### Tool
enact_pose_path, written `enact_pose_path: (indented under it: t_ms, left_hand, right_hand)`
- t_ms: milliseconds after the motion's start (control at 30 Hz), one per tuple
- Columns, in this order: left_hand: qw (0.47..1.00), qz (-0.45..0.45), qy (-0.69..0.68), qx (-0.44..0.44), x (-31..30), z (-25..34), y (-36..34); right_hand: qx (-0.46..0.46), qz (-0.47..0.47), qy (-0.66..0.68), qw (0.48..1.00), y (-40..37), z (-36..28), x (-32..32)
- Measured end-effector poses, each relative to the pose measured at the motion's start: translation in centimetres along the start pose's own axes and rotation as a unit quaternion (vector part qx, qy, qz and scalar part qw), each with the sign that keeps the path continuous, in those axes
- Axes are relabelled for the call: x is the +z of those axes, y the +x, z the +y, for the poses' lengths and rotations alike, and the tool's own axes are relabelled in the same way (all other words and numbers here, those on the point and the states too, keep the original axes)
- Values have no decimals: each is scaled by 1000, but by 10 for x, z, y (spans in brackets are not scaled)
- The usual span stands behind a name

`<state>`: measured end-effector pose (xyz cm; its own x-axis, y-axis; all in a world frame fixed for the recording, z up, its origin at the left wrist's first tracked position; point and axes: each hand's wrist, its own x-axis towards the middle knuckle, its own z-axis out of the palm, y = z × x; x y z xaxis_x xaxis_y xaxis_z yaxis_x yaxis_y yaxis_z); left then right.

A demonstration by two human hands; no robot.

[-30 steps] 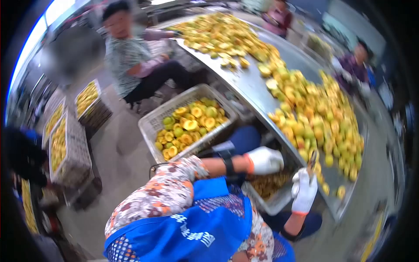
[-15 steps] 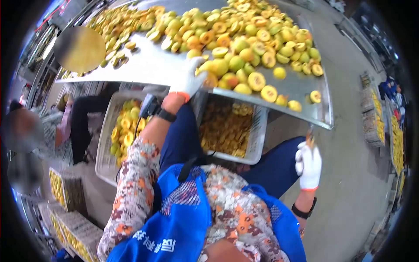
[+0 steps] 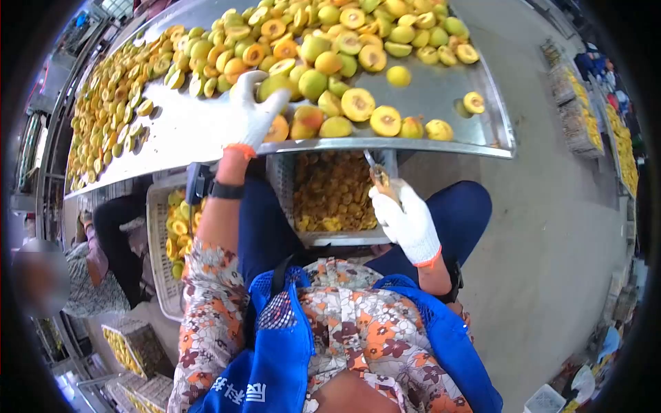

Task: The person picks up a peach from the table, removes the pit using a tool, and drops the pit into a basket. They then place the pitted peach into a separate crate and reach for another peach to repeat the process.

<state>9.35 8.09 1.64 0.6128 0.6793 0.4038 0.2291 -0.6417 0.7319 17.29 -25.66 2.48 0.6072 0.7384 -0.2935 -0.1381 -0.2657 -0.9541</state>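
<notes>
My left hand [image 3: 251, 113], in a white glove, is on the metal table [image 3: 200, 124] at the near edge of a heap of yellow peaches [image 3: 315, 51]. Its thumb and fingers curve around a yellow-green peach [image 3: 275, 87]. Halved peaches with brown centres, such as one peach half [image 3: 358, 104], lie close by. My right hand [image 3: 410, 220], also gloved, is closed on the brown handle of a small knife [image 3: 381, 179]. The short blade points up towards the table's front edge, above the crate between my knees.
A crate [image 3: 344, 239] of brown and yellow fruit pieces stands under the table edge. Left of it is a white crate [image 3: 160, 255] with peaches. A co-worker [image 3: 100, 275] sits at the left. Stacked crates [image 3: 578, 127] stand across the floor at right.
My view has shifted to the right. My right hand has brought the knife inwards from beside my knee to above the crate. My left hand has moved left along the heap's edge.
</notes>
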Motion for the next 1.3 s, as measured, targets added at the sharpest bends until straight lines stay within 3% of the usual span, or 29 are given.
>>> enact_pose_path:
  t_ms: [33, 67, 100, 167, 233, 267, 300, 400, 467, 633, 700, 767, 867, 933, 1167, 1200, 1300]
  left_hand:
    - [982, 16, -169, -81, -4, 7, -16]
    - [913, -26, -365, -183, -11, 30, -37]
    - [805, -65, -522, -274, -9, 26, -58]
    - [751, -120, -570, -313, -10, 56, -93]
    - [732, -26, -560, -387, 0, 89, -114]
    - [744, -16, -555, -372, 3, 88, -122]
    - [773, -52, -558, -298, 4, 81, -127]
    - [761, -22, -570, -308, 10, 77, -135]
    - [722, -42, -612, -321, 10, 69, -141]
    - [777, -44, -539, -322, 15, 73, -148]
    - [825, -19, -491, -277, 18, 74, -151]
    - [826, -13, -488, -280, 18, 73, -152]
    - [868, -40, -443, -218, 21, 59, -157]
    - [904, -27, -385, -185, 23, 56, -160]
    - [941, -72, -285, -165, 21, 41, -160]
    - [967, -57, -226, -101, 22, 41, -159]
    - [956, -77, -244, -143, 17, 52, -157]
  right_hand:
    - [-59, -4, -53, 997, 7, 5, 5]
    - [-66, -10, -51, 996, 8, 0, 12]
    - [-59, -21, -50, 997, 10, -4, 19]
    - [-119, -39, -84, 989, 12, -11, 35]
    - [-110, -67, -95, 987, 14, -15, 50]
    - [-132, -63, -110, 983, 14, -10, 55]
    - [-156, -56, -125, 978, 16, -3, 59]
    - [-190, 3, -169, 967, 11, 10, 64]
    - [-195, 16, -189, 962, 12, 12, 64]
    - [-180, 28, -261, 948, 10, 13, 66]
    - [-183, 30, -276, 943, 11, 16, 66]
    - [-189, 29, -291, 937, 12, 21, 67]
    - [-234, -12, -328, 915, 13, 31, 67]
    - [-161, -10, -324, 932, 10, 28, 72]
    - [-111, -60, -288, 949, 9, 29, 71]
    - [-104, -75, -253, 959, 8, 30, 72]
    - [-52, -99, -193, 975, 7, 35, 73]
